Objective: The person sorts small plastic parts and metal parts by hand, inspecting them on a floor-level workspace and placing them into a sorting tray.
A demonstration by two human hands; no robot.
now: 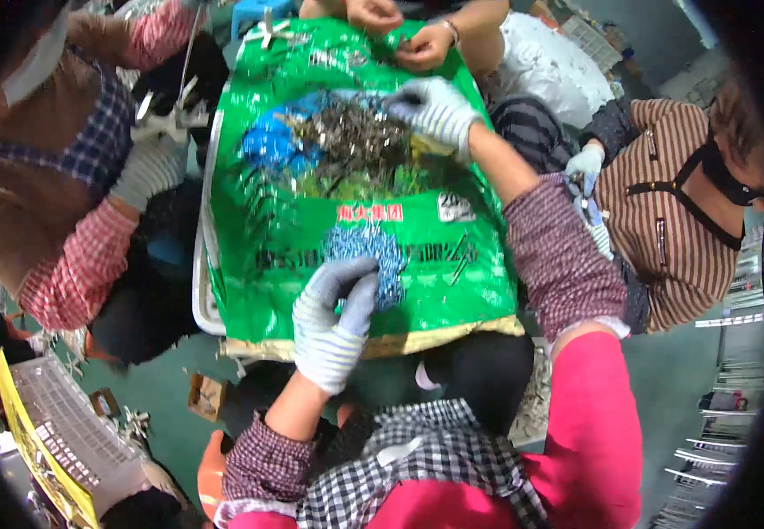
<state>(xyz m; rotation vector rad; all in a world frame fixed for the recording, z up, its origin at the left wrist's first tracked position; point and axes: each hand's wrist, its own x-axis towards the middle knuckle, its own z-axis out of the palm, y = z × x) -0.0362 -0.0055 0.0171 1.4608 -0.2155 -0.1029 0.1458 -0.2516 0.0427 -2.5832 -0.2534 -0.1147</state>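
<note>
A green plastic sack (417, 273) lies spread over a low table, with two piles of small metal parts on it. My left hand (336, 316), in a grey-white knit glove, rests by the nearer bluish pile (366, 256), fingers pinched at its edge; whether it holds a part I cannot tell. My right hand (435, 110), gloved too, reaches to the farther, larger pile of grey metal pieces (351, 137), fingers spread on its right edge.
A person in a brown vest and red checked sleeves (73, 176) works at the left with a gloved hand. Another in a striped top (673, 203) sits at the right. Bare hands (408, 31) work at the far edge. A white crate (64, 432) stands at lower left.
</note>
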